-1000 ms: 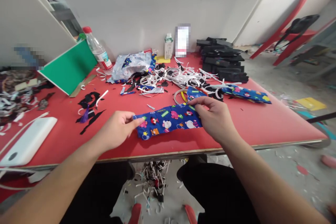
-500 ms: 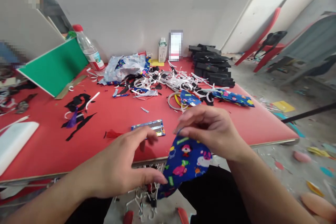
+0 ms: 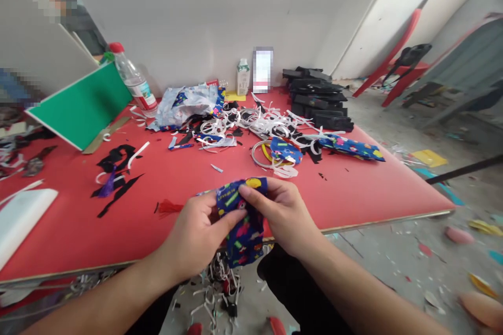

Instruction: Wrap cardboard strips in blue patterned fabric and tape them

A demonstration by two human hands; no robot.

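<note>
A dark blue piece of fabric with a colourful cartoon print (image 3: 245,243) hangs between my two hands at the table's front edge. My left hand (image 3: 200,233) pinches it on the left side, thumb across its front. My right hand (image 3: 285,209) grips the upper right part, its thumb pressed on the print and the fingers behind. The fabric's lower end dangles over the edge. Just left of my left hand lies a red tassel (image 3: 170,208). The flat printed piece on the table behind the hands is mostly hidden.
White and black strip scraps (image 3: 271,123) are heaped across the red table (image 3: 176,167). Behind them stand a bottle with a red cap (image 3: 137,84), a small carton (image 3: 242,77) and a lit phone (image 3: 263,70). Black folded pieces (image 3: 318,97) are stacked at right; a green board (image 3: 82,104) leans left.
My left hand has closed on the fabric, which my right hand alone held before. The right hand has moved left, and the fabric now hangs straighter between both hands.
</note>
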